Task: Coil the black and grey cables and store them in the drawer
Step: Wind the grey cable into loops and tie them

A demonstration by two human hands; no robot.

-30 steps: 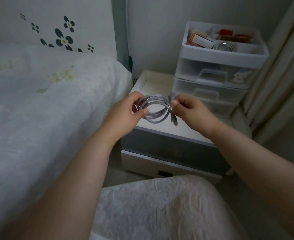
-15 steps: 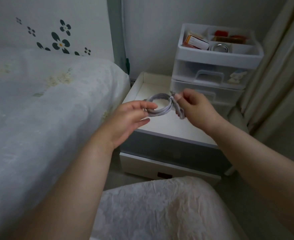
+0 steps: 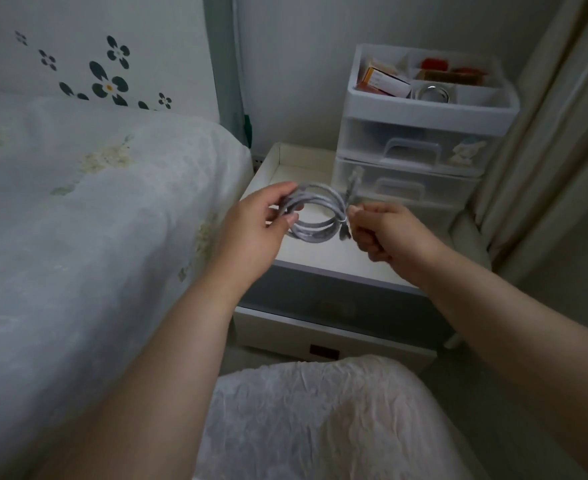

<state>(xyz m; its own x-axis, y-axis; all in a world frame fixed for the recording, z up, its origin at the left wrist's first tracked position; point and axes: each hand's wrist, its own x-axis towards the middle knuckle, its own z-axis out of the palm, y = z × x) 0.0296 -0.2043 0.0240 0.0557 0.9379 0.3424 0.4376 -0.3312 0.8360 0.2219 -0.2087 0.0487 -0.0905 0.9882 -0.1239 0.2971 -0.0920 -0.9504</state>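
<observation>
Both hands are gripping the coiled grey cable (image 3: 315, 216), left hand (image 3: 258, 226) at nine o'clock, right hand (image 3: 386, 230) at three, with drawer (image 3: 320, 341) storage and the unseen black cable remaining.

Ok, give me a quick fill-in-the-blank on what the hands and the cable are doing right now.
1. The left hand grips the coiled ____ cable.
2. The right hand pinches the coil on its ____ side.
3. The coil is held above the open ____ of the nightstand.
4. The small clear organizer has both of its handled drawers ____.

Missing words: grey; right; drawer; closed
</observation>
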